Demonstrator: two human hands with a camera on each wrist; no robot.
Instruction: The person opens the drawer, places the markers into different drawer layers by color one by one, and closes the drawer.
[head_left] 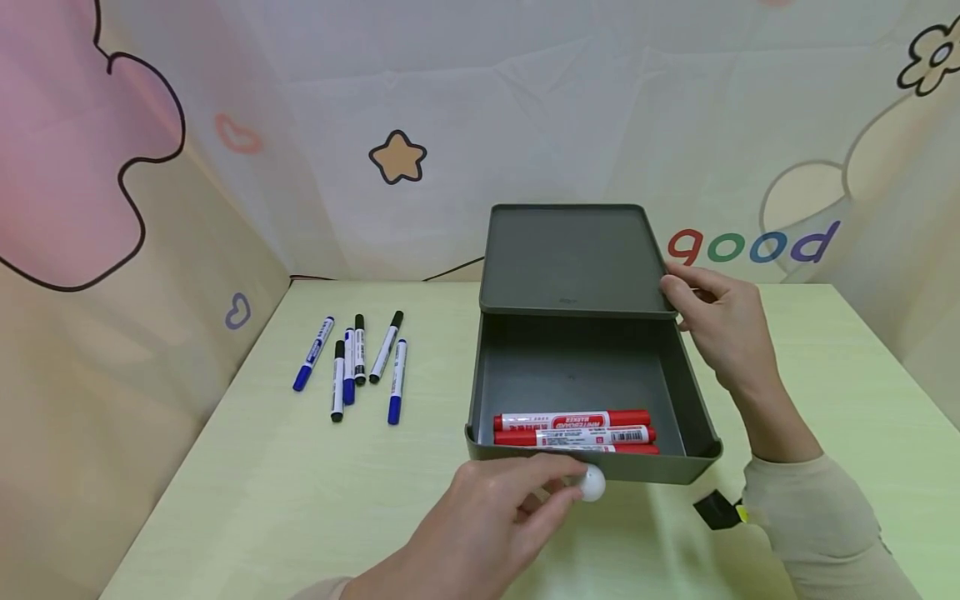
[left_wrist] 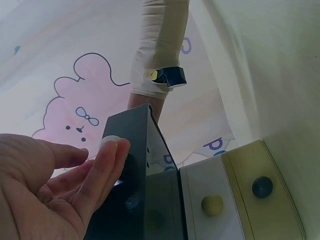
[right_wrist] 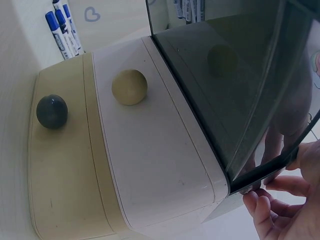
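A small desktop drawer cabinet [head_left: 570,258] with a dark grey-green top stands on the table. Its top drawer [head_left: 570,367] is pulled out toward me, and several red whiteboard markers [head_left: 577,436] lie along its front inside. My left hand [head_left: 491,517] pinches the white round knob [head_left: 592,483] on that drawer's front; in the left wrist view the knob [left_wrist: 109,140] is partly hidden behind the fingertips. At the cabinet's right rear, my right hand [head_left: 723,325] grips the edge, thumb near the top; the right wrist view shows its curled fingers [right_wrist: 265,210] at the side.
Below sit a white drawer [right_wrist: 155,150] with a yellow knob [right_wrist: 130,87] and a yellow drawer [right_wrist: 65,180] with a dark knob [right_wrist: 52,111], both closed. Several blue and black markers [head_left: 360,350] lie on the table's left. A patterned cloth [head_left: 337,100] hangs behind.
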